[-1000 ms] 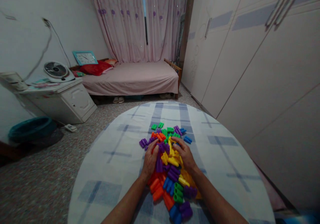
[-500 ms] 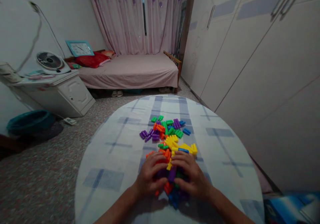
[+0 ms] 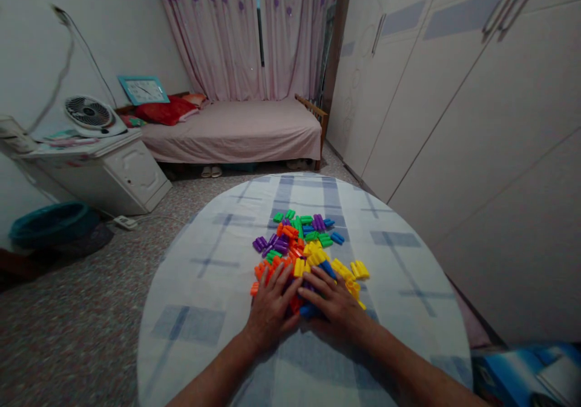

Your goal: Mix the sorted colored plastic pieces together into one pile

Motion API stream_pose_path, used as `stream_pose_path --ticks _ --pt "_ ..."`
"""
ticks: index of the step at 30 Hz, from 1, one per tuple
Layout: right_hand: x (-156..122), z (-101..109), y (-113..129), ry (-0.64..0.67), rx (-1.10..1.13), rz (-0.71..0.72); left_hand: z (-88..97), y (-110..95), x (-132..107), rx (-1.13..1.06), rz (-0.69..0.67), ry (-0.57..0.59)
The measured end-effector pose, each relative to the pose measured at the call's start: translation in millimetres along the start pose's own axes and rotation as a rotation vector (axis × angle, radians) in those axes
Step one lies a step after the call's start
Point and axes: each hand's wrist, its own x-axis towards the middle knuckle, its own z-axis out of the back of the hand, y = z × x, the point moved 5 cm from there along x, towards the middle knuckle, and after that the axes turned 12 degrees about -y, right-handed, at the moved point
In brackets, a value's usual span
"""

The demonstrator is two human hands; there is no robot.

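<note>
A pile of coloured plastic building blocks [image 3: 305, 245] in orange, yellow, green, purple and blue lies on a round table [image 3: 204, 286] covered with a pale checked cloth. My left hand [image 3: 271, 307] lies flat, fingers spread, on the near left edge of the pile, over orange blocks. My right hand [image 3: 333, 301] lies flat beside it on the near right edge, over blue and yellow blocks. Neither hand grips a block. Some blocks are hidden under both palms.
A wardrobe [image 3: 454, 92] with tall doors runs along the right. Behind the table are a bed [image 3: 236, 132] and pink curtains. A white cabinet [image 3: 97, 171] with a fan [image 3: 93, 115] stands at left, and a teal basin [image 3: 48, 222] sits on the floor.
My hands first drew back toward me, cupped around a clump of blocks. Now they have flattened, fingers spread, and pushed forward, and the blocks have spread out ahead of them.
</note>
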Motion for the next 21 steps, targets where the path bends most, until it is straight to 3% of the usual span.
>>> stream_pose_path --ticks 5,9,12,15,18,21 --pt "45.2 -1.2 -26.1 0.001 0.029 -0.053 -14.8 23.4 26.3 0.029 0.094 -0.058" --pt "55.4 19.9 -38.2 -0.035 0.086 -0.117 -2.9 25.8 33.3 -0.027 0.112 -0.050" --pt "31.9 39.2 -60.7 -0.198 0.076 -0.315 13.4 38.5 24.9 -0.097 0.176 -0.097" --pt "-16.4 46.1 -90.3 -0.441 -0.013 -0.670 20.2 73.0 7.9 -0.107 0.431 -0.215" --pt "-59.7 30.1 -107.5 -0.567 0.046 -1.013 8.3 104.1 -7.3 -0.125 0.702 -0.244" --pt "-64.7 5.6 -105.4 -0.539 0.162 -1.108 -12.0 111.6 -8.2 -0.250 0.847 -0.220"
